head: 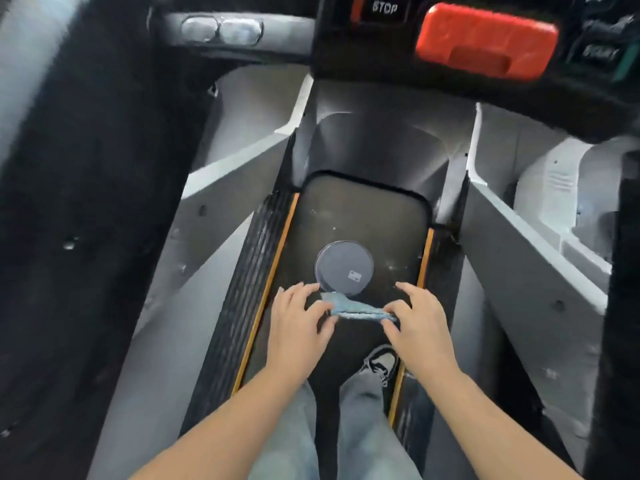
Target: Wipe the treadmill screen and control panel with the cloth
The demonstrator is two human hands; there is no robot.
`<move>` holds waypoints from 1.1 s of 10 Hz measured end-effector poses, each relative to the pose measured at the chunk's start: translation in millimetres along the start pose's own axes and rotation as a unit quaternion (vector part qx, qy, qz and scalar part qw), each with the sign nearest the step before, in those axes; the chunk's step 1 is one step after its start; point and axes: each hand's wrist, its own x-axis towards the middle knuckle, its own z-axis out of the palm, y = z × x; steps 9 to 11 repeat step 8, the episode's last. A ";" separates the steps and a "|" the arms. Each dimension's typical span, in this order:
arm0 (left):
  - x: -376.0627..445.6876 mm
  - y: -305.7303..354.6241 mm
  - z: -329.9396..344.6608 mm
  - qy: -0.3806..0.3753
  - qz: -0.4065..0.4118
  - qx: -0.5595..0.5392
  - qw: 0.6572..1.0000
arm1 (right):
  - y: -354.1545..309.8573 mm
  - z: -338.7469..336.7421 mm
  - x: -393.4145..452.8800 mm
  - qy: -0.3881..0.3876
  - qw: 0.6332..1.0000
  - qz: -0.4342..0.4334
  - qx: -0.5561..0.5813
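Small light-blue cloth (358,309): stretched flat between both hands (360,327) at about waist height, above the treadmill's dark belt (367,216). It hangs just in front of, and partly overlaps in view, a round grey disc (344,267) lying on the belt; the disc bears a small white label. Whether the cloth touches the disc cannot be told.

Left hand (300,323): thumb and curled fingers pinch the cloth's left end; the remaining fingers are spread forward. Right hand (417,327): thumb and fingers pinch the right end, index finger extended. Both forearms are bare.

Below the hands: pale blue jeans (363,427) and one black-and-white sneaker (380,362) standing on the belt near its right edge.

Surface: the belt is dark and rubbery, with scattered pale specks around the disc. An orange strip (273,268) borders each long side; outside the left strip runs a ribbed black foot rail (239,282). Grey moulded side covers (512,258) flank the deck, and a grey motor hood (377,140) closes its front end.

Top of view, blurred: the black control panel (450,71), carrying a large red safety key block (485,39), a button marked STOP (384,8) and a green-edged button at the right whose lettering is unreadable. To the left, a grey handlebar with two metallic oval sensor pads (221,29).

Room: only dark flooring (69,271) shows at the left; the rest is out of frame.
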 end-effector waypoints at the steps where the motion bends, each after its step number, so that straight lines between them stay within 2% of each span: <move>1: 4.6 -31.4 48.6 -0.006 -0.031 0.000 1.000 | 13.5 48.3 13.4 -0.035 0.999 0.035 -0.001; 3: 16.2 -87.1 145.6 -0.021 -0.086 0.008 0.996 | 53.9 146.7 44.1 -0.099 0.993 0.066 -0.005; 4: 35.8 -97.8 181.0 -0.022 -0.126 -0.006 0.992 | 77.1 182.5 73.3 -0.121 0.990 0.068 0.035; 5: 74.9 -105.1 210.4 -0.016 -0.184 -0.065 0.981 | 99.2 205.0 126.0 -0.142 0.983 0.091 0.070; 6: 142.3 -117.6 240.5 -0.010 -0.196 -0.081 0.977 | 120.4 227.8 196.5 -0.139 0.980 0.112 0.085; 7: 195.6 -133.1 270.6 -0.013 -0.237 -0.100 0.966 | 138.8 257.3 245.1 -0.073 0.985 0.139 0.067; 8: 205.8 -139.6 287.8 0.012 -0.232 -0.111 0.966 | 139.8 272.4 250.8 0.020 0.974 0.190 0.123; 11: 205.8 -139.6 287.8 0.012 -0.232 -0.111 0.966 | 139.8 272.4 250.8 0.020 0.974 0.190 0.123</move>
